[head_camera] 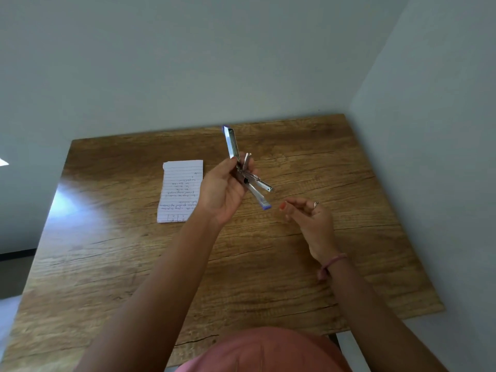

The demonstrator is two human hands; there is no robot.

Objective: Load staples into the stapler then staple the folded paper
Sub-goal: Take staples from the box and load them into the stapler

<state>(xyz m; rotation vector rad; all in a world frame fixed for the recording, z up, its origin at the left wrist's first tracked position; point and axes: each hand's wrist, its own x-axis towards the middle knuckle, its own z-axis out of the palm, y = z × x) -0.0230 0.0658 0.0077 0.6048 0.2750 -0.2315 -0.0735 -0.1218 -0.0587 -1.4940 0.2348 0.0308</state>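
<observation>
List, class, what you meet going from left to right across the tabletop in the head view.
folded paper → left hand → opened stapler → right hand, all over the wooden table.

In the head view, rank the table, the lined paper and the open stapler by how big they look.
1. table
2. lined paper
3. stapler, though it is held up nearer the camera, so paper versus stapler stays unsure.

Brown wood-grain table [308,277] stands in a corner, against pale grey-blue walls [188,63]. Pink garment [268,350] at bottom edge.
</observation>
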